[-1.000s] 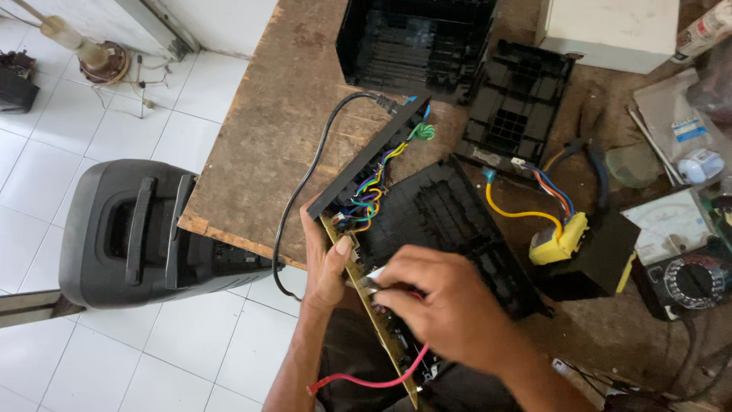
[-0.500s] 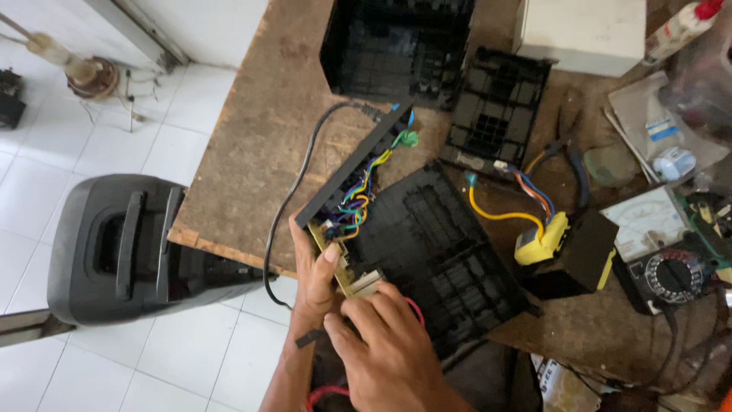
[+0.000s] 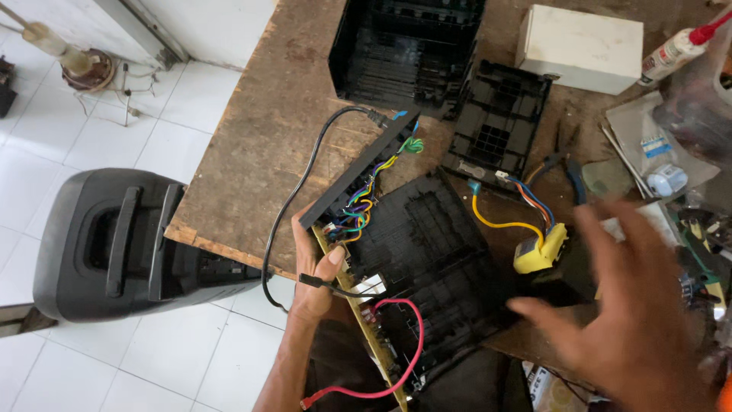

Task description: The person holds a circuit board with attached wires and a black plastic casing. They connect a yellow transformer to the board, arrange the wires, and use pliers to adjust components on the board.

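Observation:
My left hand (image 3: 314,268) grips the near corner of an opened black electronic chassis (image 3: 427,244), thumb on the yellowish circuit board (image 3: 358,324) along its edge. Coloured wires (image 3: 364,200) bunch behind the black back panel (image 3: 358,168), and a red wire (image 3: 385,381) loops down off the board. My right hand (image 3: 621,309) hovers blurred, fingers spread and holding nothing, over the right of the bench beside a yellow transformer (image 3: 540,250) with yellow and coloured leads.
On the wooden bench (image 3: 259,137) lie a black housing (image 3: 408,46), a black plastic frame (image 3: 497,122), a white box (image 3: 581,47), pliers (image 3: 568,164) and a glue bottle (image 3: 675,47). A black speaker (image 3: 122,244) stands on the tiled floor at left.
My right hand has left the circuit board and swung out to the right, fingers spread. The left hand keeps its hold on the chassis. The red wire now hangs free.

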